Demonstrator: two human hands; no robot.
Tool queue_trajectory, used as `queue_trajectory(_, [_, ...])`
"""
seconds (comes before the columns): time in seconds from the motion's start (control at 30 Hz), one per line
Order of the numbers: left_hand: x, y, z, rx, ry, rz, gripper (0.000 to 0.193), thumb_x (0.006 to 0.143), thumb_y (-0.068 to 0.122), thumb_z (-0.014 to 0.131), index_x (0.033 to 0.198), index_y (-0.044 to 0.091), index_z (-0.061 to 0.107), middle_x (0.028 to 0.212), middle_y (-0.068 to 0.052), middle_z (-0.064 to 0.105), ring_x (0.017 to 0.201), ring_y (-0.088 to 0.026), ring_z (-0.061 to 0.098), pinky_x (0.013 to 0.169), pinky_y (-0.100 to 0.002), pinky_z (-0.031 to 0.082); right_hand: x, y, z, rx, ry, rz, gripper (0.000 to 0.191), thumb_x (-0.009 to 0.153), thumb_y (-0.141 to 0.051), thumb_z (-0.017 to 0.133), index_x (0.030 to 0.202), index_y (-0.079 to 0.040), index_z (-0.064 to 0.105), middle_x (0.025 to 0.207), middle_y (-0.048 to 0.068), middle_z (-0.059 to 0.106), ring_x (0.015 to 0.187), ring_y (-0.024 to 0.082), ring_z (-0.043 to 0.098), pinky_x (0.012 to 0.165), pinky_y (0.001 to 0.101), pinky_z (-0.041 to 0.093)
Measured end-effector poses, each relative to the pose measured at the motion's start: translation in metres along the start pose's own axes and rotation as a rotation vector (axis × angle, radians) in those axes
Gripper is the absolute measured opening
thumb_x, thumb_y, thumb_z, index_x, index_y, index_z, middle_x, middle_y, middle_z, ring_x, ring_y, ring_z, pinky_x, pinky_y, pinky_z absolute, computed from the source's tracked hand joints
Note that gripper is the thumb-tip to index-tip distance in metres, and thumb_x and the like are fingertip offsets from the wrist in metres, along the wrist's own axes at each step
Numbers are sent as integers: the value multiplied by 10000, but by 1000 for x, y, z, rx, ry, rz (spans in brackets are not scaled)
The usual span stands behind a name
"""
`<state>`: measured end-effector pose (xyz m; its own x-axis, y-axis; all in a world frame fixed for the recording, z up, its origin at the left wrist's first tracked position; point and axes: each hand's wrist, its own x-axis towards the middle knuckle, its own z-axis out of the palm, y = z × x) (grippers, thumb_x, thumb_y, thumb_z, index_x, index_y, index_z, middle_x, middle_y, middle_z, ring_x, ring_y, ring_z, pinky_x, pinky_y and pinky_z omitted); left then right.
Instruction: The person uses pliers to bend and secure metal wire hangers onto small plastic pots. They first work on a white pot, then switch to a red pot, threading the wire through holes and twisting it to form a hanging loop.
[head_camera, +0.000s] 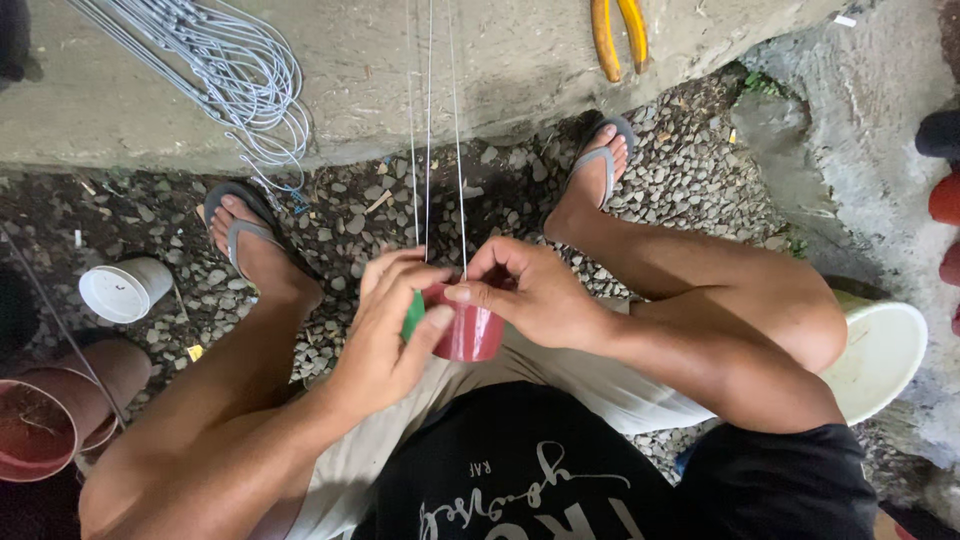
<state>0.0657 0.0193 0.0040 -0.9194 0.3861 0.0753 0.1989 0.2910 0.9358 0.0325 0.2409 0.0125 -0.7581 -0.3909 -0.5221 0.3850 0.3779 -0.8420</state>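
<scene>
Head view: at the frame's center, the left hand (385, 335) cups a small red pot (467, 325), fingers pressed on its side. The right hand (525, 290) pinches thin wires (430, 130) at its rim. Best to keep them taut and evenly spaced.

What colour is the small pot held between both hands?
Red, the small pot, seen in the head view.

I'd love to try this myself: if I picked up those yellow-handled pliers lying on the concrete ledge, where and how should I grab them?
Probably by the two yellow handles, the only part showing; the head is cut off by the top edge. They lie flat on the concrete ledge, splayed slightly with their ends toward the person's feet, so come from above on that side and close one hand round both.
</scene>
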Motion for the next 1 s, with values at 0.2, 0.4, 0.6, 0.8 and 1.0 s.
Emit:
queue_trajectory(0.2, [8,-5,-3,-32,-82,-96,258,891,162,776,974,47,560,915,-98,568,965,-315,520,911,-429,434,0,16,6,69,-52,-112,227,984,-270,723,962,-48,680,832,-9,684,771,49,600,687,239,519])
queue_trajectory(0.4, [3,-6,-7,-73,-14,-21,205,939,104,758,926,50,560,842,-73,529,899,-261,511,1030,-464,412,48,69,4,144,258,-230,292,1095,-315,580,1120,-33,648,1026,7,685,974,74,632,895,258,525])
queue_trajectory(0.6, [0,-1,-5,-106,78,-106,296,871,159,819,850,49,545,804,-65,527,835,-244,490,772,-363,421,98,87,36,377,67,65,370,951,-273,723,1235,-68,604,1103,32,693,1031,120,666,930,293,532])
queue_trajectory(0.8, [-11,-12,-5,-89,74,-218,262,886,175,804,817,40,591,765,-59,544,821,-220,508,759,-349,434,98,87,22,488,-18,78,296,983,-257,704,1153,-17,677,1037,79,708,943,162,698,880,340,588])
queue_trajectory(1.0, [-17,-28,2,-175,72,-307,209,875,195,796,871,38,658,925,-55,650,895,-188,579,822,-320,479,78,112,-55,253,37,219,251,977,-225,678,1113,-17,651,1001,95,723,902,169,727,848,325,608])
